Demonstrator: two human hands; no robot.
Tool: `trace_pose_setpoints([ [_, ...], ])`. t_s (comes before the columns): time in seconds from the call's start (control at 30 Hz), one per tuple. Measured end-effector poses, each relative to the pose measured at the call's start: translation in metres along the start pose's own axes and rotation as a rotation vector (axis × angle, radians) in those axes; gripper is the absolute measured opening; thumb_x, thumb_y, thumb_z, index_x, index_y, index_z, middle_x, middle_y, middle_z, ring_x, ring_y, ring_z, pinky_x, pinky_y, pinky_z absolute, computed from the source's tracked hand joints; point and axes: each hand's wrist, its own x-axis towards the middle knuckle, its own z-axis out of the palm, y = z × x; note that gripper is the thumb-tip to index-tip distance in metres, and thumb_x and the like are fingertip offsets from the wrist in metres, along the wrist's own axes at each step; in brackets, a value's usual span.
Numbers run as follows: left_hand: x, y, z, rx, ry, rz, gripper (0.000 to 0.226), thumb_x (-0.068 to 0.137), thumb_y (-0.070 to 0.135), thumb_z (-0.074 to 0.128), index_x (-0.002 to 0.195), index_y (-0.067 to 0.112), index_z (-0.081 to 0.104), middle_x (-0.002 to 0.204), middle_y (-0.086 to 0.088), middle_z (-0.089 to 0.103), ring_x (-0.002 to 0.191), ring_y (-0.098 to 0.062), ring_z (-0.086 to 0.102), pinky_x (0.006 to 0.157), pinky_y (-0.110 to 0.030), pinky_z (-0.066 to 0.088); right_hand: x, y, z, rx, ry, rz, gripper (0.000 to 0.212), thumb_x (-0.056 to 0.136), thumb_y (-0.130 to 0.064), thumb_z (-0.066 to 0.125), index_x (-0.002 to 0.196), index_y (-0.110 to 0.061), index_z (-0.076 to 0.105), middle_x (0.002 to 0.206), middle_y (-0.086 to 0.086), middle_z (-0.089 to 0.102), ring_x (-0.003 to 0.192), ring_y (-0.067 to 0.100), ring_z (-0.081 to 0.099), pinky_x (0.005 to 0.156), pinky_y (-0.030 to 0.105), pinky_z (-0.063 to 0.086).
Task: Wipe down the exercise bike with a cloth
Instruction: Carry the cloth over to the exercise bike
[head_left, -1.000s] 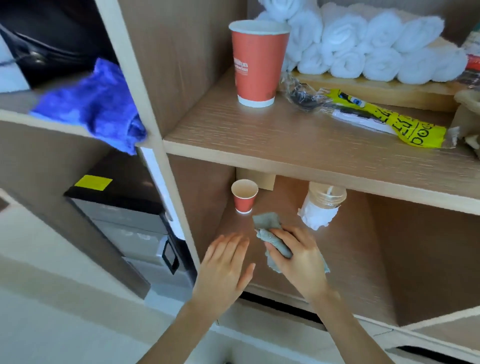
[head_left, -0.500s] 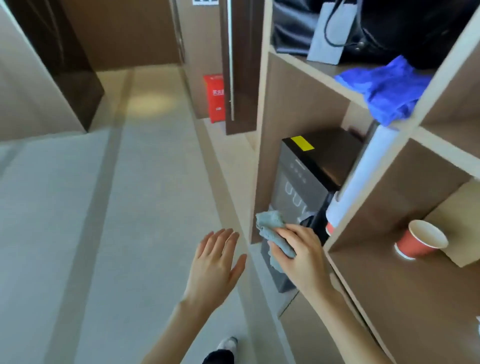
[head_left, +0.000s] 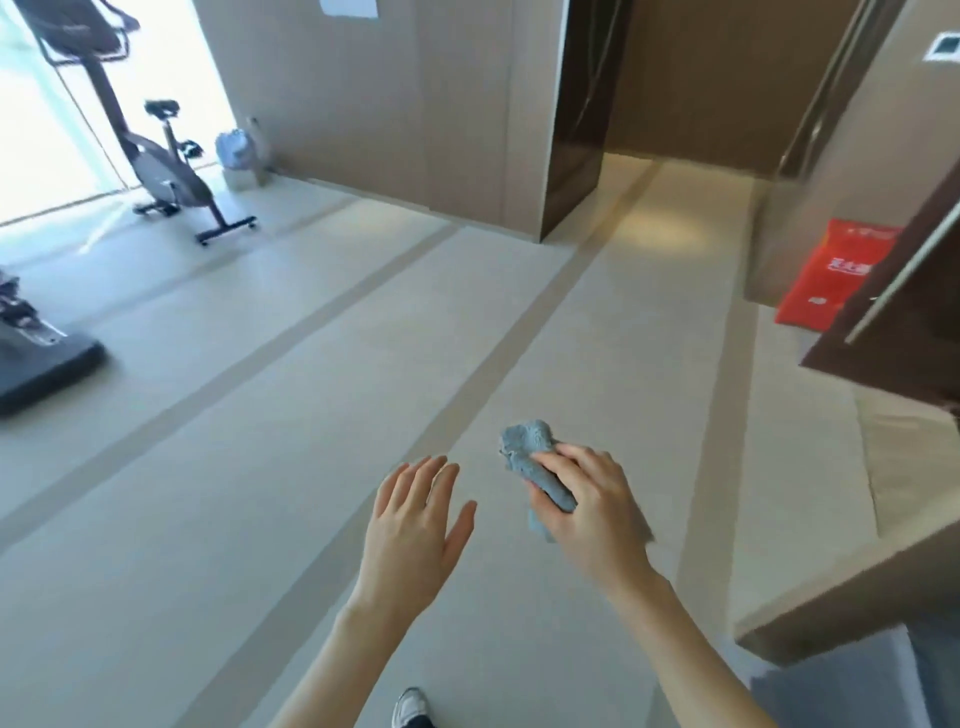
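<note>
The right hand grips the bunched grey cloth, while the left hand hangs flat, fingers spread, holding nothing. The exercise bike stands well apart, far ahead and leftward by the bright window, so the empty hand's side lies nearer it.

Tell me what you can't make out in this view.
Head view:
- exercise bike: distant, backlit, top cut by the frame edge.
- grey cloth: lower part hidden under the right hand.
- red box: lettering blurred, right side behind the dark door.

Cloth nubby grey terry (matt); floor smooth, faint sheen.
</note>
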Motion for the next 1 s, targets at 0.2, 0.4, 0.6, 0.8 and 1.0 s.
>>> trace_pose_setpoints([
  [0.2, 0.038, -0.127, -0.015, 0.097, 0.09, -0.166, 0.043, 0.093, 0.036, 0.043, 0.112, 0.003, 0.064, 0.116, -0.01, 0.064, 0.109, -0.029, 0.06, 0.099, -0.045, 0.044, 0.085, -0.051, 0.121, 0.103, -0.094, -0.107, 0.025, 0.074, -0.027, 0.07, 0.094, -0.013, 0.074, 0.098, 0.005, 0.07, 0.082, 0.029, 0.064, 0.074, 0.041, 0.051],
  [0.4, 0.072, -0.232, -0.035, 0.183, 0.174, -0.277, 0.042, 0.093, 0.036, 0.043, 0.111, 0.004, 0.064, 0.115, -0.009, 0.064, 0.109, -0.028, 0.059, 0.102, -0.039, 0.035, 0.159, -0.103, 0.221, 0.19, -0.129, -0.204, 0.024, 0.071, -0.022, 0.079, 0.093, -0.013, 0.074, 0.097, 0.004, 0.069, 0.078, 0.029, 0.063, 0.073, 0.041, 0.053],
  [0.6, 0.11, -0.32, -0.035, 0.235, 0.19, -0.392, 0.043, 0.092, 0.036, 0.043, 0.111, 0.004, 0.064, 0.116, -0.009, 0.064, 0.109, -0.029, 0.06, 0.102, -0.038, 0.033, 0.231, -0.134, 0.315, 0.233, -0.181, -0.302, 0.029, 0.067, -0.02, 0.084, 0.093, -0.014, 0.073, 0.099, 0.004, 0.069, 0.079, 0.027, 0.063, 0.071, 0.04, 0.052],
  [0.8, 0.177, -0.421, -0.017, 0.27, 0.169, -0.477, 0.044, 0.092, 0.037, 0.042, 0.112, 0.005, 0.064, 0.117, -0.009, 0.064, 0.11, -0.029, 0.059, 0.101, -0.036, 0.032, 0.315, -0.149, 0.425, 0.276, -0.223, -0.34, 0.025, 0.073, -0.028, 0.075, 0.094, -0.015, 0.073, 0.101, 0.004, 0.069, 0.082, 0.027, 0.062, 0.072, 0.041, 0.051],
  [1.0, 0.275, -0.534, -0.007, 0.308, 0.148, -0.522, 0.044, 0.092, 0.038, 0.041, 0.112, 0.006, 0.064, 0.117, -0.008, 0.064, 0.111, -0.028, 0.059, 0.1, -0.041, 0.041, 0.428, -0.167, 0.536, 0.319, -0.268, -0.392, 0.027, 0.07, -0.022, 0.082, 0.095, -0.015, 0.073, 0.101, 0.004, 0.069, 0.083, 0.027, 0.063, 0.072, 0.041, 0.052],
])
